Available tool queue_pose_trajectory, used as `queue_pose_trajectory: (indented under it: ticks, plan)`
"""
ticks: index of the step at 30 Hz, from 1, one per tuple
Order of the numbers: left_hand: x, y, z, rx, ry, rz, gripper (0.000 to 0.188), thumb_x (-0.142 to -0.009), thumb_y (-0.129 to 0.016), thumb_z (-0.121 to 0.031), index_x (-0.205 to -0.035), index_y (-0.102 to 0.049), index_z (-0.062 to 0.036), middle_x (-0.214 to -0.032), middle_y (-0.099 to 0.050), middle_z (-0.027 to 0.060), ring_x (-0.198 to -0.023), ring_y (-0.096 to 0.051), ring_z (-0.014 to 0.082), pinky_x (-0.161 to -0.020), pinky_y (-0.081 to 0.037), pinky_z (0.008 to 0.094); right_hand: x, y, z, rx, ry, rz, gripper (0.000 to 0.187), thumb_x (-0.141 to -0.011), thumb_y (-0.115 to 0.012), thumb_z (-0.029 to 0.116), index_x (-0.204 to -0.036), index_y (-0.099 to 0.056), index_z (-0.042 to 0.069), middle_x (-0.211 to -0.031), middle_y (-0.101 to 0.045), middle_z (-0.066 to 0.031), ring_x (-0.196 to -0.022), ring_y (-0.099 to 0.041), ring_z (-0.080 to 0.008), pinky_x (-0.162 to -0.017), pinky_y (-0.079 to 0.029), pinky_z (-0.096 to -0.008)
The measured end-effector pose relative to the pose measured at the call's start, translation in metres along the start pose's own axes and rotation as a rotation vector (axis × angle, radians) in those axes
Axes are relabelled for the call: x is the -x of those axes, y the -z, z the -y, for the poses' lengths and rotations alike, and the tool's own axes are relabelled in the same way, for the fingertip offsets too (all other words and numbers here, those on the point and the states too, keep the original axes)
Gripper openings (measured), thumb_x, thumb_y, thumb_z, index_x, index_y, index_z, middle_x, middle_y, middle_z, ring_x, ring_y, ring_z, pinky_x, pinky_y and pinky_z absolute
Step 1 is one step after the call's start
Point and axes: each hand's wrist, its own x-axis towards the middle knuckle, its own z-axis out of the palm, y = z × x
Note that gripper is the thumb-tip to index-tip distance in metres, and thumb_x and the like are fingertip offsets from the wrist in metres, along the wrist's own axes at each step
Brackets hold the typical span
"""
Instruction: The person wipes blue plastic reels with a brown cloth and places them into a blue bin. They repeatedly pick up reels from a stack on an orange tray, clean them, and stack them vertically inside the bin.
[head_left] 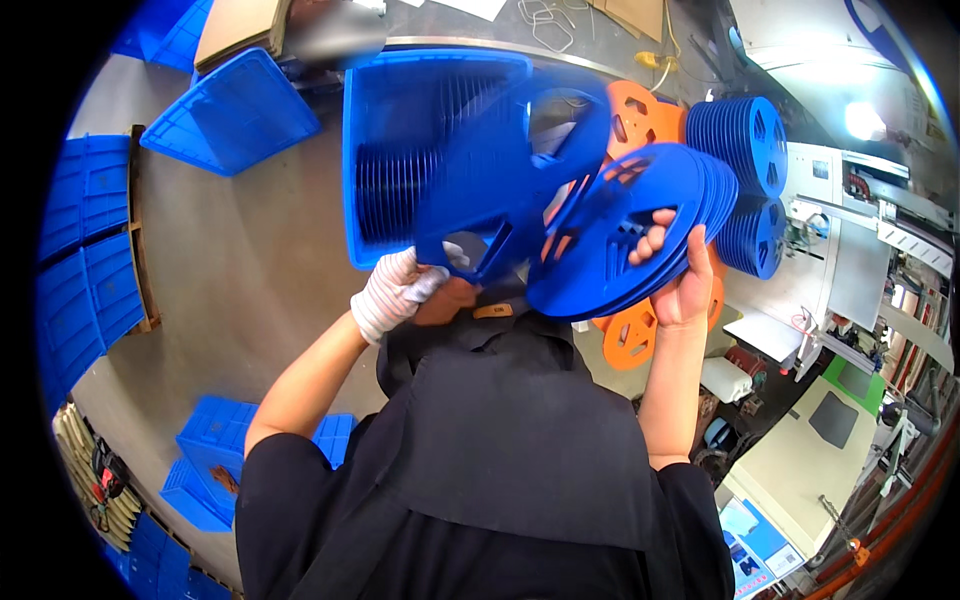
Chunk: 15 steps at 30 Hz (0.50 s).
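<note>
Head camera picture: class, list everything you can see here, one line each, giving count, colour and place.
Single reel: one, blue, blurred, at the left hand.
Stack of reels: several, blue, in the right hand.
Crate: one, blue, top centre, with reels standing inside.
Orange reels: at least two, behind the stack.
Reel stacks: two, blue, upper right.
Flat crates: many, blue, on the floor at left.
Bench: one, pale, lower right.
Left hand: one, white glove.
Right hand: one, bare, fingers through the stack.

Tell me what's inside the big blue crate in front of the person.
Inside the blue crate, blue reels stand on edge in a row. The single reel in the gloved left hand covers its right part.
</note>
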Motion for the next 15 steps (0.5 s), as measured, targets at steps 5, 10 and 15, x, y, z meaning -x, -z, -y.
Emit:
queue_pose_trajectory:
  ticks: [5, 10, 15]
  plan:
    - [0.004, 0.016, -0.013, 0.430, 0.286, -0.271, 0.054, -0.083, -0.074, -0.032, -0.122, -0.054, -0.0003, -0.109, -0.063, 0.0134, -0.103, -0.061, 0.0230, -0.095, -0.049, 0.0372, 0.019, 0.018, -0.013, 0.016, 0.078, -0.170, 0.035, -0.100, -0.049, 0.036, -0.109, -0.056, 0.002, -0.076, -0.049, -0.0045, -0.073, -0.049, -0.0185, -0.073, -0.046, -0.0368]
    - [0.013, 0.028, 0.003, 0.507, 0.306, -0.341, 0.063, -0.078, -0.079, -0.037, -0.123, -0.053, -0.0007, -0.108, -0.064, 0.0146, -0.102, -0.062, 0.0232, -0.093, -0.050, 0.0377, 0.035, 0.035, -0.024, -0.132, 0.074, -0.207, 0.034, -0.100, -0.049, 0.035, -0.108, -0.056, 0.003, -0.074, -0.050, -0.0031, -0.070, -0.048, -0.0163, -0.072, -0.045, -0.0349]
    - [0.012, 0.034, 0.014, 0.530, 0.338, -0.324, 0.061, -0.079, -0.077, -0.038, -0.123, -0.052, -0.0023, -0.107, -0.063, 0.0110, -0.102, -0.061, 0.0218, -0.093, -0.049, 0.0364, 0.044, 0.042, -0.038, -0.200, 0.042, -0.243, 0.033, -0.100, -0.049, 0.035, -0.107, -0.056, 0.003, -0.073, -0.050, -0.0029, -0.070, -0.048, -0.0160, -0.071, -0.045, -0.0349]
